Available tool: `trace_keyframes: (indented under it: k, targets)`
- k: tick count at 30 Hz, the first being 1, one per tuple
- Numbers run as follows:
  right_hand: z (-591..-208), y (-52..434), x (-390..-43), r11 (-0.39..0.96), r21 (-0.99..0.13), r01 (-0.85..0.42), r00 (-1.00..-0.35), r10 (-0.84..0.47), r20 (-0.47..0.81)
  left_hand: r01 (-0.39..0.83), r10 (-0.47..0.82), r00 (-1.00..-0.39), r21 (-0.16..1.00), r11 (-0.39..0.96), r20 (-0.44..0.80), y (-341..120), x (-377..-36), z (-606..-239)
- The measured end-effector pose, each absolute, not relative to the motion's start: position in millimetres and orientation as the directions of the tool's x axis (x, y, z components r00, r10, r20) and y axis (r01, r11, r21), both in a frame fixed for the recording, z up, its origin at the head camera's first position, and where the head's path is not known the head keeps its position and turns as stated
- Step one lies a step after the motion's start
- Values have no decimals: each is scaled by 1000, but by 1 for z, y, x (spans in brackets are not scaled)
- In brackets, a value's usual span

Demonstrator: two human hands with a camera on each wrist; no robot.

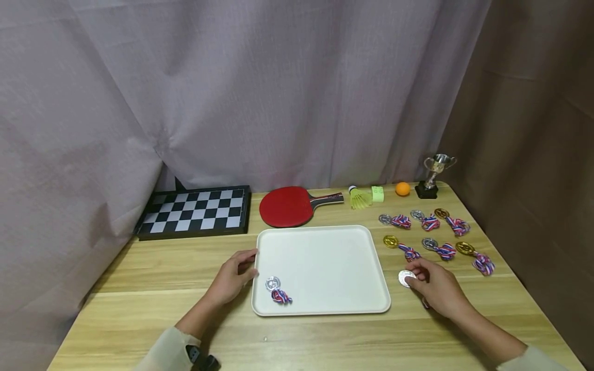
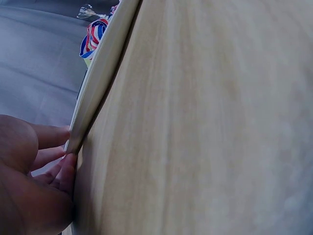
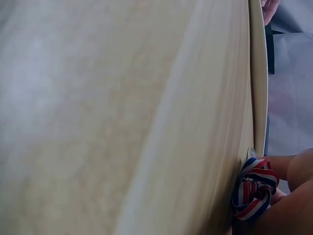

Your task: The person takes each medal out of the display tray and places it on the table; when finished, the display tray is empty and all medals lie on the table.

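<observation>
My right hand [image 1: 438, 288] pinches a silver medal [image 1: 405, 279] between thumb and fingers, just right of the white tray. Its striped red, white and blue ribbon [image 3: 254, 188] hangs bunched below the hand in the right wrist view. My left hand [image 1: 232, 275] touches the left rim of the white tray [image 1: 320, 312] with its fingertips, which also show against the tray wall in the left wrist view. Inside the tray, near its front left corner, lies another silver medal [image 1: 273, 283] with a bunched ribbon.
Several gold and silver medals [image 1: 429, 243] lie in two rows right of the tray. Behind stand or lie a chessboard [image 1: 195, 211], red table tennis bat [image 1: 286, 207], yellow shuttlecock [image 1: 359, 198], green cube [image 1: 378, 194], orange ball [image 1: 402, 189] and trophy cup [image 1: 434, 172]. A curtain [image 1: 278, 93] backs the table.
</observation>
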State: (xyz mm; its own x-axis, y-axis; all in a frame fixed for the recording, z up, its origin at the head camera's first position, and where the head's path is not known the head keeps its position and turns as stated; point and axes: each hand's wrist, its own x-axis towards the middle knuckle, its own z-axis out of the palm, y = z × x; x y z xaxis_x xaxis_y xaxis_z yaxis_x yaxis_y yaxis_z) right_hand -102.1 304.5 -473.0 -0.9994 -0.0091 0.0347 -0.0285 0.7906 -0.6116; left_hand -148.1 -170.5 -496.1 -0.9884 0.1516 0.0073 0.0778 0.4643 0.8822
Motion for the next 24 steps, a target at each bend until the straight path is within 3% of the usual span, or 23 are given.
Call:
trace_keyframes:
  k: [24]
  targets:
    - [-450,299,-105,756,-649,-79,-996,-41,74,72,152,-988,879,472,0,-171,-148,-497]
